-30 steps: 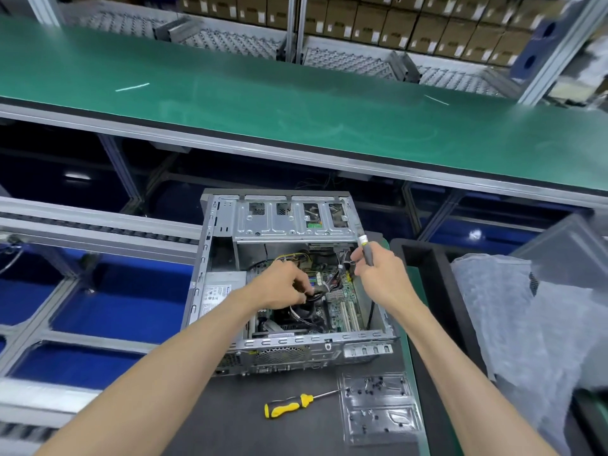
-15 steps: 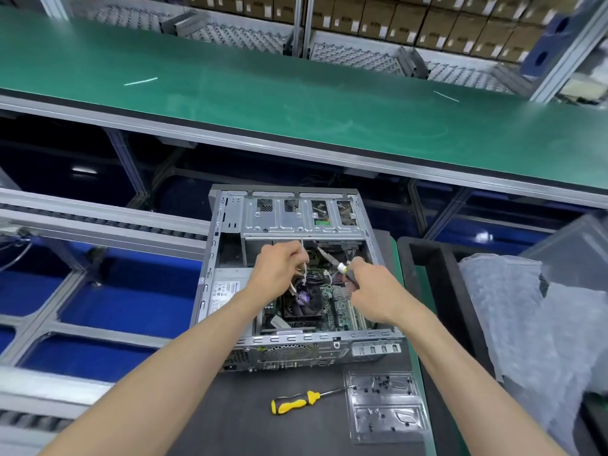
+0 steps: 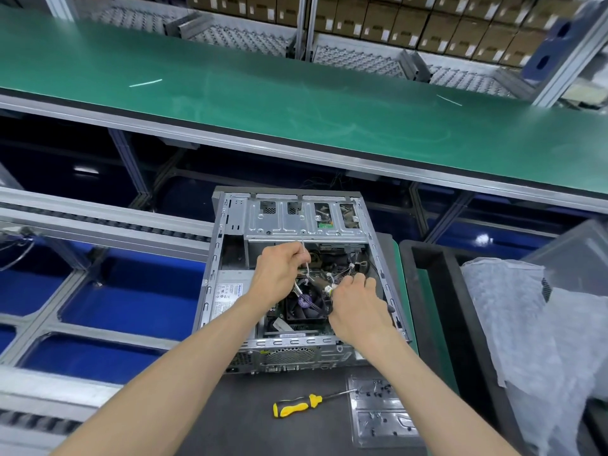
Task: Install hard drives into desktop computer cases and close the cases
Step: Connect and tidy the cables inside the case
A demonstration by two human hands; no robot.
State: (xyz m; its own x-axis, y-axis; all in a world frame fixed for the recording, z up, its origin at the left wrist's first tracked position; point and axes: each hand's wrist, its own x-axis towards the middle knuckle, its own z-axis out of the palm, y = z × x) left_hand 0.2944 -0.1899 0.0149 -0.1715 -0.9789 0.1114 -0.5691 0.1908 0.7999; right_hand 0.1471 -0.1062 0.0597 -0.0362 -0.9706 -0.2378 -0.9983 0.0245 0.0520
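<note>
An open desktop computer case (image 3: 227, 258) lies on its side on the dark work mat, its motherboard, black fan (image 3: 306, 306) and cable bundle exposed. Inside it, my left hand (image 3: 279, 274) pinches a thin white cable tie (image 3: 305, 258) that stands up from the wires. My right hand (image 3: 357, 307) is curled around a small tool and the cables just right of the fan; the tool is mostly hidden by the fingers. The metal drive cage (image 3: 306, 222) spans the far end of the case.
A yellow-and-black screwdriver (image 3: 296, 404) lies on the mat in front of the case, beside a clear plastic screw tray (image 3: 381, 413). A black bin (image 3: 427, 258) with bubble wrap (image 3: 526, 340) stands on the right. A green conveyor (image 3: 296, 103) runs behind; roller rails (image 3: 98, 222) sit left.
My left hand rose from the fan area and pulled the cable tie upward. My right hand came down from the case's right wall into the cables with its tool.
</note>
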